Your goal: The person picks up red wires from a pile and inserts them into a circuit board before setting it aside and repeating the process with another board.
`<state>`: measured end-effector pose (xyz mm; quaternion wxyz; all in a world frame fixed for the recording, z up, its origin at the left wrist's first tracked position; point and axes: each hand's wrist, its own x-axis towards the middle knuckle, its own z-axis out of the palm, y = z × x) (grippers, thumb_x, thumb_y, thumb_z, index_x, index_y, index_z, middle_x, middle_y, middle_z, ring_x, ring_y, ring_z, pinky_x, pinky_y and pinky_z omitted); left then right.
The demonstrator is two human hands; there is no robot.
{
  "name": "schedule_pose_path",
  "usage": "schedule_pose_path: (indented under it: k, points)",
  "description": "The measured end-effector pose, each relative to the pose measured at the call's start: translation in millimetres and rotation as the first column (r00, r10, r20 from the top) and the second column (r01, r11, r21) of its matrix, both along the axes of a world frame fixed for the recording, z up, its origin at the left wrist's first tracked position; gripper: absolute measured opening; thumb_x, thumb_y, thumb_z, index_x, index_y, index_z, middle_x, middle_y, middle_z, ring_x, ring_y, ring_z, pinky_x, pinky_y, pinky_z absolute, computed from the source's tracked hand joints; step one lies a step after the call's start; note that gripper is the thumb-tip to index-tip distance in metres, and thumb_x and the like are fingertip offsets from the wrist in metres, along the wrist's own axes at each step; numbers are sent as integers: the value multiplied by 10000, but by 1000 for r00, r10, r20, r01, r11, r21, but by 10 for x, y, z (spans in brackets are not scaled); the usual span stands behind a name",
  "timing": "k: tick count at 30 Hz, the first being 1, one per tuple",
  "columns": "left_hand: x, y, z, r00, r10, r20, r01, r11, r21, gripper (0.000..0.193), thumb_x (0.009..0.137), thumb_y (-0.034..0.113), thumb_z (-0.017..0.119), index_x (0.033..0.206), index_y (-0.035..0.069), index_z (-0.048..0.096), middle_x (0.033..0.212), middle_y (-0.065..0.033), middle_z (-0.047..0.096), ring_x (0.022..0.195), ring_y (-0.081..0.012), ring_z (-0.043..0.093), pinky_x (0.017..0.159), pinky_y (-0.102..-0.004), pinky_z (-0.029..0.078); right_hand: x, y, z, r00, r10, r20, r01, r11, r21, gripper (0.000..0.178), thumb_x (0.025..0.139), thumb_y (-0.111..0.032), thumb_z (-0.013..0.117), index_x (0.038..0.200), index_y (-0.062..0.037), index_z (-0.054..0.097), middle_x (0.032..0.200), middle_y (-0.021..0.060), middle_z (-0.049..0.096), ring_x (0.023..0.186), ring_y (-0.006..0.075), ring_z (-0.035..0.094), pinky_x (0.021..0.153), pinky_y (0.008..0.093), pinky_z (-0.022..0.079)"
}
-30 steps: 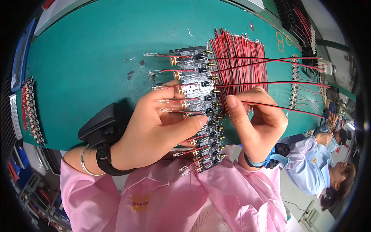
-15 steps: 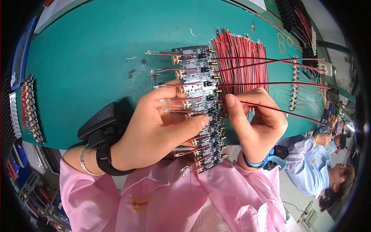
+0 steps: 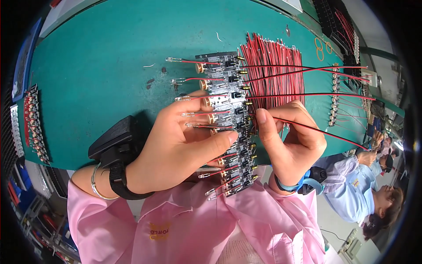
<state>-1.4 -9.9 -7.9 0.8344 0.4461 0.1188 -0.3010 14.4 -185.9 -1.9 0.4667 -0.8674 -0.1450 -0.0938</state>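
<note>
A wire bundle (image 3: 277,66) lies on my green desk (image 3: 101,44); a co-worker (image 3: 354,193) is at right; a black tray (image 3: 325,17) bears red wires; my left hand (image 3: 173,147) grips the board strip (image 3: 226,102) by the desk's near edge; my right hand (image 3: 296,138) pinches one wire (image 3: 323,130), its free end lower than before.

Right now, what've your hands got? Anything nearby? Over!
Left hand holding circuit-board strip. Right hand pinching red-and-black wire by strip's edge. Wire bundle close beyond right hand.

An electronics assembly workshop: circuit boards (image 3: 228,102), massed red-black wires (image 3: 273,55), a green worktop (image 3: 110,48) and a co-worker (image 3: 351,193) nearby
</note>
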Motion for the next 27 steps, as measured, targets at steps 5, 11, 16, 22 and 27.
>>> schedule_pose_path:
  k: [5, 11, 16, 22, 27]
  points:
    - [-7, -2, 5, 1000, 6, 1, -6, 1000, -8, 324, 746, -10, 600, 1048, -10, 481, 960, -59, 560, 836, -103, 558, 701, -230, 482, -1, 22, -5, 998, 1, 56, 1, 1000, -29, 112, 624, 19, 689, 688, -13, 603, 581, 26, 546, 488, 112, 437, 480, 232, 341]
    - [-1, 4, 26, 999, 22, 26, -22, 1000, -2, 314, 748, -9, 599, 1039, -16, 484, 962, -63, 561, 831, -106, 560, 695, -229, 484, -14, 52, -2, 995, -33, 96, 39, 998, -55, 126, 610, 38, 690, 669, -18, 593, 577, 35, 547, 490, 124, 454, 470, 230, 349]
    - [7, 10, 46, 1000, 3, -9, -3, 1000, -2, 301, 748, -6, 601, 1029, -17, 492, 958, -60, 559, 837, -103, 556, 692, -230, 484, -15, 54, 18, 993, -7, 121, 16, 997, -75, 103, 637, 53, 668, 674, 18, 578, 586, 40, 533, 512, 105, 437, 478, 214, 331]
    - [-27, -18, -16, 998, 46, 53, -48, 998, 36, 292, 747, -2, 605, 1018, -23, 498, 949, -54, 558, 818, -103, 556, 664, -234, 497, 11, 74, 26, 988, 27, 151, -14, 996, -91, 139, 595, 44, 694, 656, -16, 584, 568, 43, 545, 481, 132, 460, 459, 233, 353]
    - [-4, -21, -4, 998, 31, 45, -31, 999, 9, 289, 753, 1, 599, 1024, -16, 500, 949, -55, 561, 805, -108, 560, 642, -241, 507, 26, -2, 51, 999, 20, -37, -21, 999, -31, 130, 608, 16, 698, 682, -12, 594, 595, 45, 545, 501, 118, 451, 485, 223, 354]
